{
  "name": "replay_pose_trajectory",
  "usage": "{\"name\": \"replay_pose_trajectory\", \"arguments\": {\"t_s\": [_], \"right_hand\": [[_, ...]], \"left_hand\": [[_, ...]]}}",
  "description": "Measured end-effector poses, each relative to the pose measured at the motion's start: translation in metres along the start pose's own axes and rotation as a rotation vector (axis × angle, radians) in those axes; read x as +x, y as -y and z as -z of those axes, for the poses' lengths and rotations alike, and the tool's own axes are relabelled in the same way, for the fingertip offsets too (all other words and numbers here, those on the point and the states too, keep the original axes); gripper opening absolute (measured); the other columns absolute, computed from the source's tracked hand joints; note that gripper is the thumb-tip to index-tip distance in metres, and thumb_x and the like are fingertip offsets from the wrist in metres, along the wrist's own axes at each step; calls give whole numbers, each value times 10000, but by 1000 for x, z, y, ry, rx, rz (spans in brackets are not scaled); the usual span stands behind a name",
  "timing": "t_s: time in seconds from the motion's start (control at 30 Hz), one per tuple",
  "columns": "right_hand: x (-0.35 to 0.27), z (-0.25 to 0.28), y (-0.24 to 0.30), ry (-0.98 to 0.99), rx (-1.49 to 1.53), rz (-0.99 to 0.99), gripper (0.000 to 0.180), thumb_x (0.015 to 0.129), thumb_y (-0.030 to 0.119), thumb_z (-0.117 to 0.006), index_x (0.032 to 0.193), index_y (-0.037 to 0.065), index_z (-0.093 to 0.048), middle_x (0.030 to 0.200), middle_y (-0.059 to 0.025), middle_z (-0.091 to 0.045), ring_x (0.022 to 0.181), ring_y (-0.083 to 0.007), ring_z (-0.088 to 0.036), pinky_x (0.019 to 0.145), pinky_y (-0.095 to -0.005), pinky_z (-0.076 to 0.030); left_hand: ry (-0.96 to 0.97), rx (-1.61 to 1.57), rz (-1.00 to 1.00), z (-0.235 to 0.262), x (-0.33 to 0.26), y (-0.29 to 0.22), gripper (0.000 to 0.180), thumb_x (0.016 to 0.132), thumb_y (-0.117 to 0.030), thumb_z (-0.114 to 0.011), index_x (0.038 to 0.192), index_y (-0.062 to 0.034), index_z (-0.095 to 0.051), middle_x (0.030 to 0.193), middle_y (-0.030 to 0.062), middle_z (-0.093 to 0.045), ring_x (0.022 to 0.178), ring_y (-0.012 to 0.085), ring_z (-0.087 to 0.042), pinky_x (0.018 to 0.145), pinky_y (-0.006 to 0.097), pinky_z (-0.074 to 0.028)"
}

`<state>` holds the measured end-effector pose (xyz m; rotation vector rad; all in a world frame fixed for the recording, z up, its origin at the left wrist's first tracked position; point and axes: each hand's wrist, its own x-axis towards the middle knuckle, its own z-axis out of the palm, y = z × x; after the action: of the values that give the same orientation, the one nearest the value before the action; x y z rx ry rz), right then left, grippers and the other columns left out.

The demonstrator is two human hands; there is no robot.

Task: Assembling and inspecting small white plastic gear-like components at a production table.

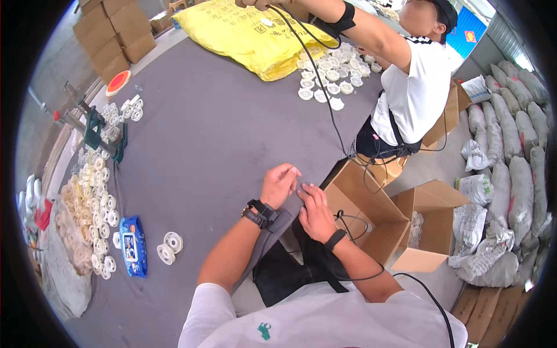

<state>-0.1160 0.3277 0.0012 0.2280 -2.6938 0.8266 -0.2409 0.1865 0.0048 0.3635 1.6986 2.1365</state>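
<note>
My left hand [279, 185] is over the near right edge of the grey-covered table [209, 145], its fingers loosely curled and nothing visible in it. Beside it, my right hand [317, 213] lies with fingers stretched out at the table's edge, touching no part I can make out. The fingertips of both hands come close together. To the left of them on the table sit a pair of white plastic wheels [169, 247] and a blue pack of wipes [133, 246].
White wheels [100, 232] lie heaped at the left, below a green hand press [98, 127]. A yellow sack [232, 35] and loose white parts [333, 75] lie at the far side, near a co-worker [415, 87]. Open cardboard boxes [429, 223] stand at right, before stacked sacks [519, 174].
</note>
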Motion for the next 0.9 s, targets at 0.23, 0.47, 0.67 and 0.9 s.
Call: {"name": "replay_pose_trajectory", "arguments": {"t_s": [0.23, 0.47, 0.67, 0.9], "right_hand": [[0, 3, 1, 10, -21, -10, 459, 889, 64, -632, 1346, 32, -593, 1464, -167, -521, 1419, -384, -438, 1170, -491, -407], [1, 0, -1, -1, -35, -3, 464, 886, 76, -637, 1347, 37, -594, 1466, -156, -522, 1417, -381, -443, 1158, -486, -423], [1, 2, 0, 15, -5, -13, 470, 883, 85, -637, 1348, 36, -595, 1456, -159, -527, 1417, -378, -445, 1166, -484, -415], [1, 2, -2, 8, -20, 16, 476, 879, 82, -641, 1349, 29, -590, 1455, -163, -525, 1420, -382, -443, 1165, -486, -413]], "left_hand": [[5, -28, 10, 0, 2, 2, 246, 1079, -215, -569, 962, -33, -686, 673, -18, -576, 577, 51, -509, 508, 219, -410], [7, -39, 11, 1, 3, 1, 237, 1075, -202, -567, 960, -32, -685, 674, -18, -574, 576, 53, -510, 507, 224, -411], [-1, -30, 26, 1, 1, 0, 215, 1067, -196, -572, 949, -49, -677, 671, -31, -568, 579, 48, -491, 525, 226, -397], [13, -19, 8, 3, 1, 1, 194, 1060, -188, -591, 966, -49, -688, 678, -29, -581, 582, 46, -499, 527, 222, -401]]}}
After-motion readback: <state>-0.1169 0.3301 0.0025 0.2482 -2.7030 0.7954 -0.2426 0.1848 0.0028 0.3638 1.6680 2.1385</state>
